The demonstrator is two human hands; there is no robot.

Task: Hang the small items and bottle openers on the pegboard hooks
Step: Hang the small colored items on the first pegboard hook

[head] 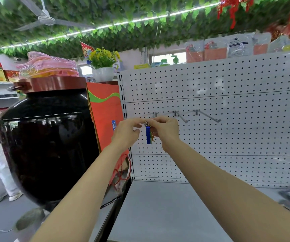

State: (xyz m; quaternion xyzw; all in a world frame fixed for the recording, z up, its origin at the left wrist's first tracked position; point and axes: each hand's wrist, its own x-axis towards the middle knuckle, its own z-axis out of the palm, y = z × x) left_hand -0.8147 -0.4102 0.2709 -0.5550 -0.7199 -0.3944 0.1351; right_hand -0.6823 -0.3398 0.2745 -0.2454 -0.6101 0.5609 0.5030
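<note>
Left hand (127, 131) and right hand (165, 130) meet fingertip to fingertip, both pinching the small metal ring (146, 123) atop a blue bottle opener (148, 135). The opener hangs vertically, long axis pointing down, before the white pegboard (228, 102), just below the leftmost hook (155, 114).

glossy black jar (49, 137), perforated metal pegboard (228, 133)

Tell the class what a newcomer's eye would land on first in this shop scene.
Centre frame, both hands, left hand and right hand, pinch the ring of a blue bottle opener in front of the white pegboard, just below its bare hooks. A huge glossy black jar fills the left, under a ceiling of green leaves.
</note>
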